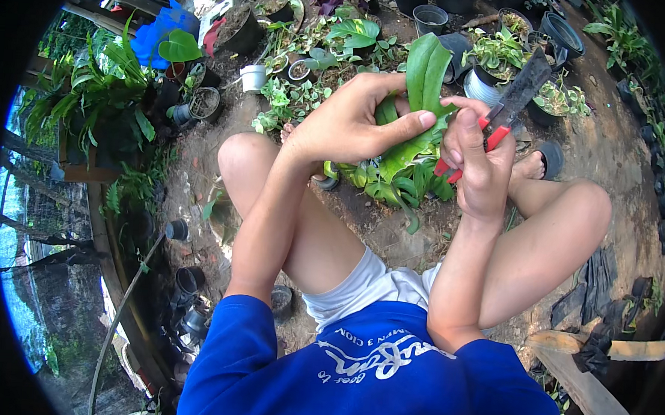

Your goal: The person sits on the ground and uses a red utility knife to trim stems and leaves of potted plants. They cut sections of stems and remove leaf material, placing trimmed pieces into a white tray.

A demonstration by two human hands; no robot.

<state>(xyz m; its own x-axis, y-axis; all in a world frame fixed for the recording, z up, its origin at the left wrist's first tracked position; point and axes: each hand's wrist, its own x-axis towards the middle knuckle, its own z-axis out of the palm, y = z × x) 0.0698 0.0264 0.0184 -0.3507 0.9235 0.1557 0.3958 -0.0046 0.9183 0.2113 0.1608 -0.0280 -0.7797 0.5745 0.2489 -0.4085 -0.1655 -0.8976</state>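
Note:
My left hand [359,119] grips a broad green leaf [426,71] between thumb and fingers, in front of my bent knees. The leaf's upper part stands above the thumb, and its lower part hangs below the hand. A thick green stalk [408,214] shows beneath it. In my right hand [479,156] is a pair of red-handled shears [497,138], with dark, dirty blades pointing up and to the right, away from the leaf. The right index fingertip is close to the leaf's edge; whether it touches cannot be told. Leafy green plants [379,182] lie behind and below both hands.
Variegated plants [493,52] and black plastic pots [456,0] crowd the ground ahead. A small white pot [253,78] sits to the left. Ferny plants [101,94] stand by a wooden rail [107,252]. Planks [582,384] lie at lower right.

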